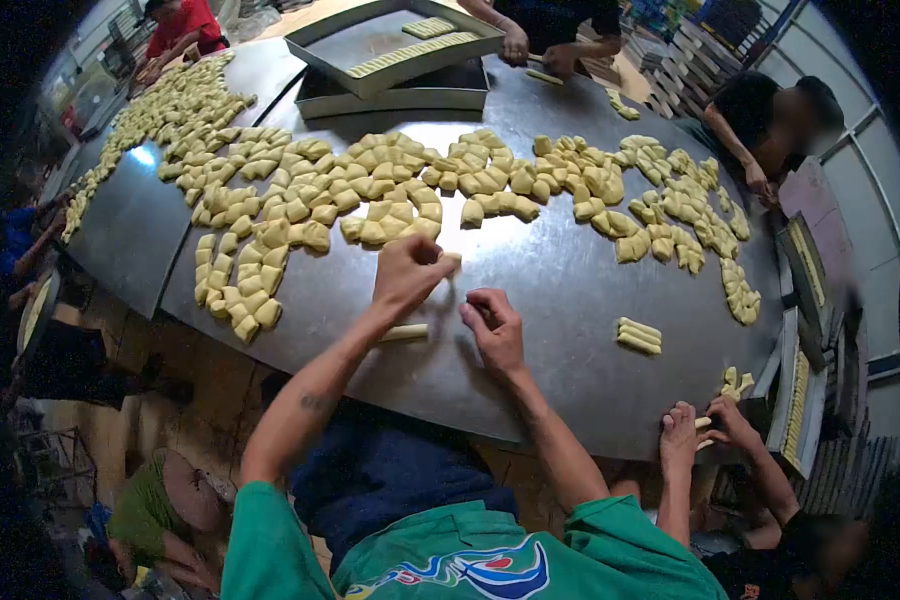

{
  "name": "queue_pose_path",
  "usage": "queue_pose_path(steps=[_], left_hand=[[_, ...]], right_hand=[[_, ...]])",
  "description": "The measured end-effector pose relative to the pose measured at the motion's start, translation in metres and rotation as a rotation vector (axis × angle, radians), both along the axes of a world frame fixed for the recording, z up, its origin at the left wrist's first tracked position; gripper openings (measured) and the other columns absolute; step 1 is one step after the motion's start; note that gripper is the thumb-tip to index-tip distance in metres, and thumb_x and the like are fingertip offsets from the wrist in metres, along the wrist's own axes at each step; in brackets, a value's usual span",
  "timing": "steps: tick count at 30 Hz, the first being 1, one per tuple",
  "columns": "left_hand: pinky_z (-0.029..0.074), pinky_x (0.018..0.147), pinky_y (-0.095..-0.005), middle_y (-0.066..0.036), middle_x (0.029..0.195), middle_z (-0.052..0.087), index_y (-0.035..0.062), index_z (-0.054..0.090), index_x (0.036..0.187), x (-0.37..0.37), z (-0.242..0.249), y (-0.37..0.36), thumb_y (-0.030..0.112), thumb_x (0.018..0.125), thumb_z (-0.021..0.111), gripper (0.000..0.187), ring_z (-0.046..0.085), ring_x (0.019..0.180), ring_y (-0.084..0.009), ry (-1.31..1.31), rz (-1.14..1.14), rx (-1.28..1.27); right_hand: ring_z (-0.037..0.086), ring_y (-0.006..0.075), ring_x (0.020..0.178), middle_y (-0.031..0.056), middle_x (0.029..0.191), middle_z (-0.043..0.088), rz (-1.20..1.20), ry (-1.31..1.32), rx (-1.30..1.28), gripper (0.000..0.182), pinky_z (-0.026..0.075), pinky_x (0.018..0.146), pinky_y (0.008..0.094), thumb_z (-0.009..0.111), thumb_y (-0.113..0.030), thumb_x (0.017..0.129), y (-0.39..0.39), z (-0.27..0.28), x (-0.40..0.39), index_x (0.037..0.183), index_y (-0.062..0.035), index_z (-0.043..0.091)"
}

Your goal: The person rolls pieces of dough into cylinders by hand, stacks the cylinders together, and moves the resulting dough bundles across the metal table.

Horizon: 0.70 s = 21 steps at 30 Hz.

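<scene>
My left hand point(410, 272) is closed in a pinch on a small piece of pale yellow dough point(453, 261), just above the metal table. To its right, my right hand point(497, 332) hovers low over the table with curled fingers; whether anything is inside them is hidden. A smooth dough roll point(406, 332) lies on the table beside my left forearm. Beyond my hands spreads a wide band of cut dough pieces point(390, 222), many stuck together in clumps. Further right, several dough rolls point(639, 336) rest side by side.
Two stacked metal trays point(400, 98) stand at the table's far side, the upper one holding rows of rolls. More trays point(792, 410) stand along the right edge. A co-worker's hands point(705, 428) handle dough at the near right; other people work around the table point(570, 385).
</scene>
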<state>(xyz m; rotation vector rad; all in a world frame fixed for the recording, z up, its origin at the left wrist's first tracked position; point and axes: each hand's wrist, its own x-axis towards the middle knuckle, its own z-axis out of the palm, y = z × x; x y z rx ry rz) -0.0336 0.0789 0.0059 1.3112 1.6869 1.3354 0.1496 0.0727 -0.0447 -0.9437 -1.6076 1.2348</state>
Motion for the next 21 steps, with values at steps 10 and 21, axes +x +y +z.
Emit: queue_pose_path(steps=[10, 21], left_hand=[[0.056, 0.067, -0.0274, -0.015, 0.103, 0.067, -0.0056, 0.058, 0.121, -0.01, 0.007, -0.125, -0.003, 0.087, 0.058, 0.033, 0.069, 0.082, -0.0181, -1.076, -0.047, -0.187], [0.054, 0.076, -0.0245, -0.006, 0.102, 0.067, -0.0017, 0.063, 0.118, -0.007, 0.012, -0.175, 0.008, 0.092, 0.065, 0.028, 0.063, 0.085, -0.01, -0.582, -0.075, 0.057]], right_hand=[[0.064, 0.0105, 0.079, 0.0059, 0.095, 0.069, 0.275, 0.117, -0.44, 0.02, 0.052, 0.066, 0.0249, 0.063, -0.015, 0.096, -0.032, 0.057, -0.017, 0.107, 0.0, 0.067], [0.064, 0.0143, 0.084, 0.0104, 0.104, 0.066, 0.455, -0.05, -0.312, 0.02, 0.053, 0.069, 0.027, 0.062, -0.006, 0.094, -0.06, 0.062, -0.035, 0.112, 0.0021, 0.061]])
